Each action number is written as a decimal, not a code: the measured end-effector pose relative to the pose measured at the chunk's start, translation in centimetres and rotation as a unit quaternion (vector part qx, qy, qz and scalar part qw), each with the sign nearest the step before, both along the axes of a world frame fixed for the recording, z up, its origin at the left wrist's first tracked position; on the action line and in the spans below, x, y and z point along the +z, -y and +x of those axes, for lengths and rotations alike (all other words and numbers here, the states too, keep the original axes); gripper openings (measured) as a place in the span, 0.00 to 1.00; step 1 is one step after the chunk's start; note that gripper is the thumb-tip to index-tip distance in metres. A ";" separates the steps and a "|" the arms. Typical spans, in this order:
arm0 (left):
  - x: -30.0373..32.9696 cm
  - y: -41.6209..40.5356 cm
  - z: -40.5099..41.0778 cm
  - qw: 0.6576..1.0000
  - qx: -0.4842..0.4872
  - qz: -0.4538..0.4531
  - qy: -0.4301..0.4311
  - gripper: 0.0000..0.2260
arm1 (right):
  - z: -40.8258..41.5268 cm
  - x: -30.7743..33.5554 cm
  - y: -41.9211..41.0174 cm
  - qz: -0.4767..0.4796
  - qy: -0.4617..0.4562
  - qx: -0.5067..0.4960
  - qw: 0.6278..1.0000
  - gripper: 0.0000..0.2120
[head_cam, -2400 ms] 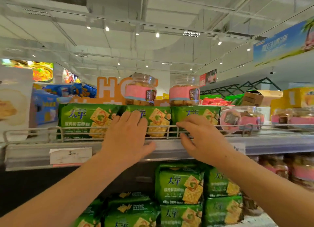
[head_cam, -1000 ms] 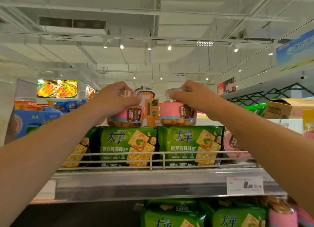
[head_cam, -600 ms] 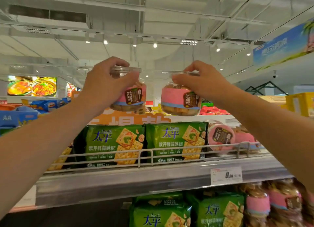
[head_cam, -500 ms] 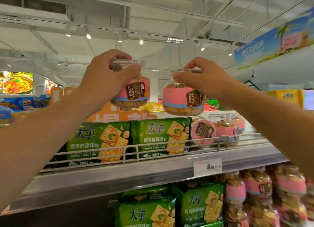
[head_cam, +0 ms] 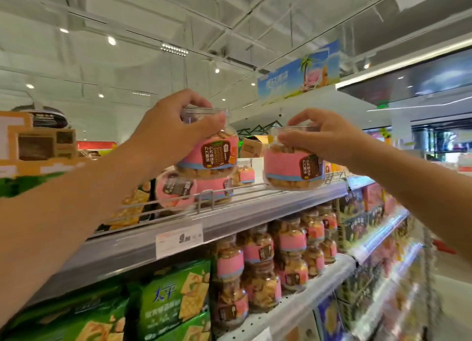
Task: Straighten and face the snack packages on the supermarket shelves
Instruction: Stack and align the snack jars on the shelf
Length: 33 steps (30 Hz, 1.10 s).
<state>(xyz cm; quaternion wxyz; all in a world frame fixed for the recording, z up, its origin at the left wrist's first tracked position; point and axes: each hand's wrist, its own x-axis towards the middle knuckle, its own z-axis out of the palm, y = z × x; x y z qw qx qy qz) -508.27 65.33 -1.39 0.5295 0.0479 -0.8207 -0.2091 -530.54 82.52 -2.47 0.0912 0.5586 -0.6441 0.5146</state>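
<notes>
Nearest the camera, both forearms reach up from the lower corners of the frame toward its centre. The left hand [head_cam: 173, 128] curls its fingers and thumb round the clear lid of a pink-banded biscuit jar [head_cam: 209, 154], which hangs tilted in the air just left of centre. The right hand [head_cam: 329, 136] pinches the lid rim of a second jar [head_cam: 293, 167] right of centre, its base hovering just above the wire rail [head_cam: 255, 190] that fronts the top shelf [head_cam: 229, 218].

Both jars hang from lid grips alone, so a loose lid or a slipping finger could drop one onto the rail or down to the lower rows. The left jar's tilt adds to that risk.

Behind the rail, a jar on its side [head_cam: 176, 187] lies at centre-left, label outward, with upright jars just beyond it. Setting a held jar down against it could roll it or knock its neighbours. The second jar's label faces partly right, so it may land unfaced unless turned.

Below, stacked jars [head_cam: 258, 264] and green cracker packs [head_cam: 173, 300] fill the lower shelf, directly under any fall. The right edge of the frame is blurred, and the goods there cannot be made out.
</notes>
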 end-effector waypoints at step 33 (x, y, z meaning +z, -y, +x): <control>3.1 3.1 -20.6 0.868 0.362 -0.045 0.336 0.11 | -21.7 2.4 15.3 0.115 -0.152 0.111 0.975 0.22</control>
